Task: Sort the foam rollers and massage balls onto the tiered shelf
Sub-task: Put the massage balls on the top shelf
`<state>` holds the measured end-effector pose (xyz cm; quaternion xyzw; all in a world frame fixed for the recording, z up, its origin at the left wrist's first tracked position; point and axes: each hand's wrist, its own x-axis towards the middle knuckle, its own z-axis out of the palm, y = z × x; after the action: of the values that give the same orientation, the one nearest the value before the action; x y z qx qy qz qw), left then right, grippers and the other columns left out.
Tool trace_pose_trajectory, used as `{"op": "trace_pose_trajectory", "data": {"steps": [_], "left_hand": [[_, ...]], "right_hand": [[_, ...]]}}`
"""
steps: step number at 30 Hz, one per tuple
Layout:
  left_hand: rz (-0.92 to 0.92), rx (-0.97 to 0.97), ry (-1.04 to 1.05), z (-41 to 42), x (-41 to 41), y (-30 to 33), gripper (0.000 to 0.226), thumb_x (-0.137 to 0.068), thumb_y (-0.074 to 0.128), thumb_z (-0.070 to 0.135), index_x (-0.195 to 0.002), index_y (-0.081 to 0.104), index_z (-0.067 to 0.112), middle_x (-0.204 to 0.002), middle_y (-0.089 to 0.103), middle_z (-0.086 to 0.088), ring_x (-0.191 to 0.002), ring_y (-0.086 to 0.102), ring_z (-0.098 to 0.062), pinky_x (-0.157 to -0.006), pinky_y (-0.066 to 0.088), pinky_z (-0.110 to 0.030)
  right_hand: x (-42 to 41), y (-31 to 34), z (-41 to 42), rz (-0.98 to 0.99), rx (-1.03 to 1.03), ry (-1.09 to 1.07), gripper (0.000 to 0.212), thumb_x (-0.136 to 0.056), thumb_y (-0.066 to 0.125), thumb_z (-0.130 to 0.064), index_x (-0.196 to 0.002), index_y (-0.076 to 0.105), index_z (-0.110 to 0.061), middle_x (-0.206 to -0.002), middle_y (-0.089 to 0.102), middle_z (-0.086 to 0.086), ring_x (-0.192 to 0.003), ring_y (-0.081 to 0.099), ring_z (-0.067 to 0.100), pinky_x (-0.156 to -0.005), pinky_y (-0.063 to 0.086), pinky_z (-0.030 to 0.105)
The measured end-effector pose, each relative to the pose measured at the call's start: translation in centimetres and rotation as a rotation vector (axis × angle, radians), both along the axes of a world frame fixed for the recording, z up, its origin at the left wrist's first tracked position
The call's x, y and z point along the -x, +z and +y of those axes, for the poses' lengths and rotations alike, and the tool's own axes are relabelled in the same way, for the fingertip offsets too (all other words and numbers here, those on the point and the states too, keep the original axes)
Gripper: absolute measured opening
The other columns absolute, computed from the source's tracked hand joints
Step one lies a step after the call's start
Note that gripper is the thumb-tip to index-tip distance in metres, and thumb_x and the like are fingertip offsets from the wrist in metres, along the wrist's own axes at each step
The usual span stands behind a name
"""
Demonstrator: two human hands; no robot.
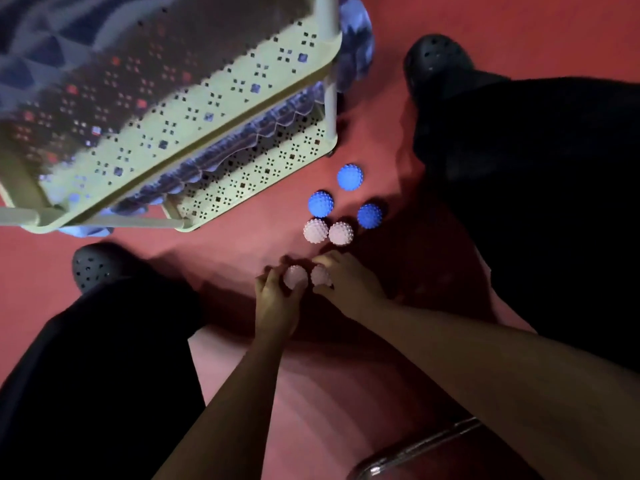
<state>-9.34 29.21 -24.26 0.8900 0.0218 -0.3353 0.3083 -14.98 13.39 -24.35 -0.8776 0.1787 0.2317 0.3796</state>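
Red floor (346,375), both hands gripping pink spiky balls

The single head camera looks steeply down from above the person's knees, close over the red floor (485,36) and the shelf (242,84).

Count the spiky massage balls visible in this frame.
7. Three blue and two pink on the floor; one pink in each hand. Others may be hidden.
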Motion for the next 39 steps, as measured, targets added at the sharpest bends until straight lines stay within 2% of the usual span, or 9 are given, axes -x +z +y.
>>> {"op": "trace_pose_trajectory", "data": {"steps": [4,7,12,17,21,26,29,35,39], "left_hand": [[0.054,0.075,0.242,-0.7,0.1,0.7,0.032,-0.088,0.076,0.031,-0.113,0.06,0.018,-0.103,0.067,0.003,-0.095,0.064,-0.012,-0.077,0.047,-0.02],[0.089,0.251,0.479,-1.8,-0.3,1.9,0.033,-0.091,0.074,0.011,-0.115,0.051,0.015,-0.105,0.065,-0.001,-0.092,0.064,-0.013,-0.086,0.054,-0.03],[0.492,0.644,0.83,-4.6,-2.9,2.9,0.038,-0.075,0.049,0.006,-0.111,0.061,0.007,-0.103,0.064,-0.007,-0.094,0.062,-0.021,-0.076,0.056,-0.034],[0.295,0.22,0.446,-8.4,-6.1,3.6,0.031,-0.09,0.059,0.047,-0.098,0.066,0.018,-0.082,0.069,-0.007,-0.078,0.068,-0.031,-0.073,0.056,-0.037],[-0.015,-0.213,-0.068,-10.5,-8.6,3.3,0.052,-0.09,0.061,0.061,-0.126,0.057,0.023,-0.113,0.072,-0.009,-0.109,0.066,-0.033,-0.087,0.049,-0.037],[-0.014,-0.385,-0.421,-12.2,-10.9,2.2,0.066,-0.085,0.063,0.064,-0.143,0.045,0.037,-0.124,0.066,-0.009,-0.115,0.062,-0.034,-0.086,0.045,-0.037],[0.031,-0.418,-0.45,-13.0,-11.5,1.1,0.066,-0.082,0.065,0.064,-0.141,0.047,0.041,-0.123,0.066,-0.008,-0.112,0.063,-0.032,-0.084,0.045,-0.036],[0.016,-0.358,-0.424,-12.8,-12.1,1.7,0.062,-0.086,0.063,0.063,-0.139,0.053,0.034,-0.118,0.069,-0.004,-0.107,0.067,-0.03,-0.089,0.054,-0.038],[0.278,0.001,-0.015,-12.6,-11.1,5.6,0.039,-0.092,0.066,0.054,-0.115,0.052,0.025,-0.076,0.065,-0.006,-0.05,0.058,-0.018,-0.053,0.052,-0.029]], "right_hand": [[0.4,0.1,-0.4,-0.084,-0.127,-0.153,0.055,-0.08,0.081,-0.027,-0.13,0.06,-0.019,-0.136,0.053,-0.002,-0.116,0.057,0.018,-0.092,0.049,0.035],[1.0,1.1,-1.4,-0.247,-0.203,-0.289,0.051,-0.079,0.081,-0.019,-0.125,0.061,-0.013,-0.124,0.05,-0.005,-0.103,0.055,0.006,-0.091,0.048,0.026],[1.1,2.9,-4.6,-0.332,-0.173,-0.472,0.048,-0.089,0.063,-0.006,-0.136,0.051,-0.011,-0.114,0.057,-0.001,-0.101,0.058,0.015,-0.092,0.047,0.027],[0.5,2.5,-8.3,-0.089,-0.089,-0.567,0.054,-0.096,0.048,-0.013,-0.146,0.036,-0.026,-0.111,0.067,0.013,-0.097,0.064,0.038,-0.075,0.041,0.035],[-0.3,0.0,-10.0,0.066,-0.058,-0.54,0.064,-0.098,0.056,-0.034,-0.154,0.025,-0.036,-0.119,0.067,0.021,-0.101,0.066,0.041,-0.085,0.049,0.042],[-1.1,-2.9,-11.1,0.155,-0.157,-0.506,0.074,-0.093,0.067,-0.042,-0.156,0.029,-0.036,-0.135,0.064,0.012,-0.106,0.066,0.031,-0.096,0.049,0.042],[-1.5,-3.2,-11.2,0.148,-0.213,-0.447,0.074,-0.09,0.071,-0.039,-0.154,0.034,-0.035,-0.134,0.064,0.006,-0.094,0.062,0.021,-0.095,0.051,0.041],[-1.6,-2.5,-10.4,0.099,-0.431,-0.582,0.039,-0.094,0.069,-0.025,-0.128,0.051,-0.029,-0.079,0.062,-0.001,-0.058,0.054,0.012,-0.059,0.045,0.029],[-2.3,2.5,-10.4,-0.004,-0.602,-0.794,0.016,-0.102,0.057,-0.01,-0.114,0.047,-0.012,-0.067,0.047,0.003,-0.038,0.046,-0.003,-0.039,0.033,0.01]]}}
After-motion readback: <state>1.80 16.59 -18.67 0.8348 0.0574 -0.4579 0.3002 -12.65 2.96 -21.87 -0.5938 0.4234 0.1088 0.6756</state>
